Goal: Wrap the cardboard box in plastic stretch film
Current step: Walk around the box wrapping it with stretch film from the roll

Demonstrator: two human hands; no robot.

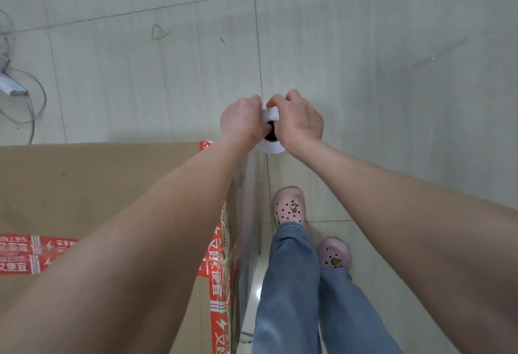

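Observation:
A large brown cardboard box (98, 185) with red printed tape fills the lower left. Clear stretch film (249, 213) lies along its right side face. A white roll of stretch film (271, 144) stands upright just past the box's far right corner. My left hand (242, 121) grips the roll from the left with curled fingers. My right hand (298, 121) grips it from the right, thumb near the roll's dark core. Most of the roll is hidden under both hands.
Pale tiled floor (364, 73) stretches ahead and to the right. My legs in blue jeans and pink clogs (290, 206) stand right beside the box. A white power strip with grey cables (14, 88) lies at the far left edge.

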